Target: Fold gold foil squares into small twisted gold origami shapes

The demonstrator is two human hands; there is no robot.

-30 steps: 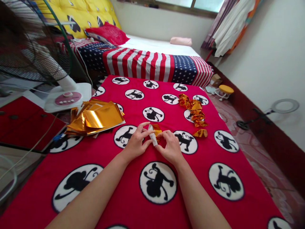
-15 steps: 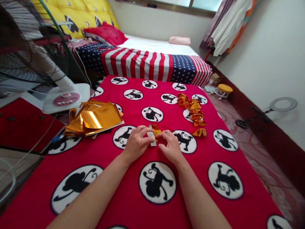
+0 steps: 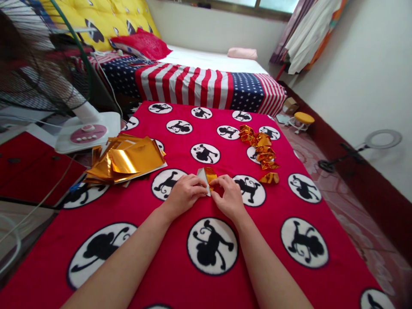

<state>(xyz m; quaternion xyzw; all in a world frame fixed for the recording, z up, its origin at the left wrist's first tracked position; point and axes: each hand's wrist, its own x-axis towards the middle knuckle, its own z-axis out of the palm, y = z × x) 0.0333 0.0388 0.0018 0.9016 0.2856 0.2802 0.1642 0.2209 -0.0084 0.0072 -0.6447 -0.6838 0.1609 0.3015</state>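
Between my hands, on the red monkey-print cloth (image 3: pixel 257 240), lies a partly folded sheet of gold foil paper (image 3: pixel 210 175), its white back showing on the left and gold on the right. My left hand (image 3: pixel 187 192) has its fingers closed together on the paper's left side. Thumb and forefinger of my right hand (image 3: pixel 228 194) pinch its right lower edge. Fingers cover much of the lower paper. To the left sits a loose stack of gold foil sheets (image 3: pixel 138 156). Off to the right, several folded gold foil pieces (image 3: pixel 264 152) form a row, with one piece (image 3: pixel 269 177) nearest me.
A white fan base (image 3: pixel 107 126) stands beside the stack, its wire cage at the upper left. Beyond the cloth is a bed with a striped and starred cover (image 3: pixel 189 83). A yellow stool (image 3: pixel 304 118) and a ring light (image 3: pixel 383 139) stand on the right.
The white flap that stood up by my left fingers is now lower and flatter, and more of the white back shows above them. Both hands stay in nearly the same place.
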